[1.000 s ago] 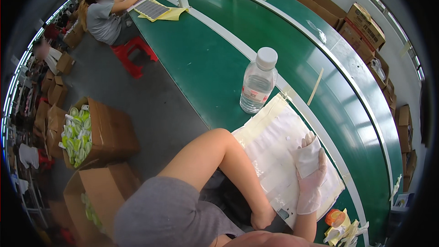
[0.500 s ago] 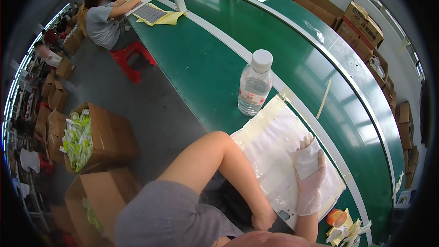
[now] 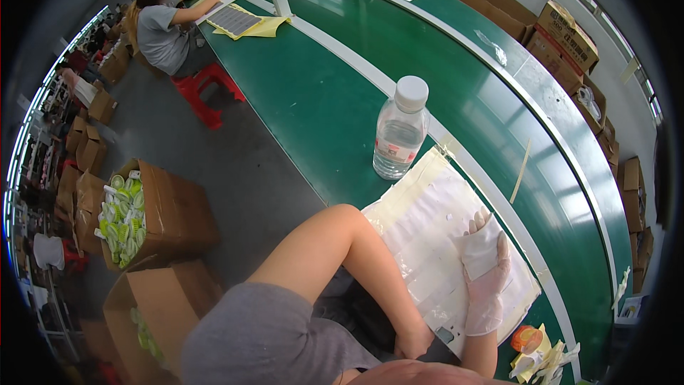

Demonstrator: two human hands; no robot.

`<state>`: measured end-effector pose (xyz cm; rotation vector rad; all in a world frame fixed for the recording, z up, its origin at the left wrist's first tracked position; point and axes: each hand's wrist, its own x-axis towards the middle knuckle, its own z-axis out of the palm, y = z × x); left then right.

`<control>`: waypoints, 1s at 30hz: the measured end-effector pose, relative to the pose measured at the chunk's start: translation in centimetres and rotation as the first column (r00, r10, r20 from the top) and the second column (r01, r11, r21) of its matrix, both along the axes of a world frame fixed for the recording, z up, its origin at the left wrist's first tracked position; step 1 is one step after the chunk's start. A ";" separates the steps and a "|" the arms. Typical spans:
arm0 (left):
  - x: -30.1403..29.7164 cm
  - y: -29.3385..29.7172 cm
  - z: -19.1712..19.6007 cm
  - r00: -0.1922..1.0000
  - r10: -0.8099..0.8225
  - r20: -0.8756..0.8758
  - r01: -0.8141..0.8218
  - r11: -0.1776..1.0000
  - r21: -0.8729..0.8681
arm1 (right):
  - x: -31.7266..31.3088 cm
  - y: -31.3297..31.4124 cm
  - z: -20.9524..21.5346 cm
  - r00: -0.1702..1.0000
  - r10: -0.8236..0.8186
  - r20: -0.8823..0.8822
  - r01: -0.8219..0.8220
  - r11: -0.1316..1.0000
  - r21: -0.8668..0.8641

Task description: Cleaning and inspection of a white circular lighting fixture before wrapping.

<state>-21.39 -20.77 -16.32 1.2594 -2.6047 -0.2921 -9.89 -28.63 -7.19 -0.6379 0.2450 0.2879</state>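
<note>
My right hand (image 3: 486, 299), in a thin translucent glove, is closed on a small white square piece (image 3: 482, 257), perhaps cloth or paper. It is over a board covered in white sheets (image 3: 434, 232), whose surface is creased and patched with clear tape. My left hand (image 3: 415, 342) is bare and bent down at the wrist beside the board's near left edge; its fingers are hidden. Beyond the board stands a clear water bottle (image 3: 400, 132) with a white cap.
An orange roll (image 3: 526, 339) and crumpled yellow-white scraps (image 3: 545, 363) lie by the board's right corner. A thin strip (image 3: 521, 171) rests on the green belt (image 3: 484, 100). Cartons (image 3: 178, 214) with green-white items stand at left. A person (image 3: 160, 32) works farther along the bench.
The thin strip on the belt has slid nearer and to the right. My hands and the white piece keep nearly the same pose. The far person's head and body have shifted slightly.
</note>
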 end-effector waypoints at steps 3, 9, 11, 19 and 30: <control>0.1 0.0 0.0 1.000 -0.009 0.008 0.009 1.000 0.005 | 0.2 -0.1 -0.2 1.000 -0.005 0.007 0.004 1.000 0.028; 0.5 0.2 0.4 1.000 -0.001 0.029 0.000 1.000 0.028 | 0.6 0.1 -0.1 1.000 -0.004 -0.005 0.004 0.999 0.038; 0.6 0.2 0.3 1.000 -0.003 0.030 0.002 1.000 0.028 | 0.7 0.1 -0.1 1.000 0.009 -0.004 -0.009 0.998 0.058; 0.3 0.3 0.4 0.999 0.011 0.047 -0.013 0.999 0.037 | 0.3 0.3 0.0 1.000 0.011 -0.005 -0.011 0.999 0.037; 0.6 0.7 0.6 0.999 0.012 0.040 -0.013 1.000 0.021 | 0.5 0.5 0.0 1.000 0.009 -0.009 -0.008 0.999 0.047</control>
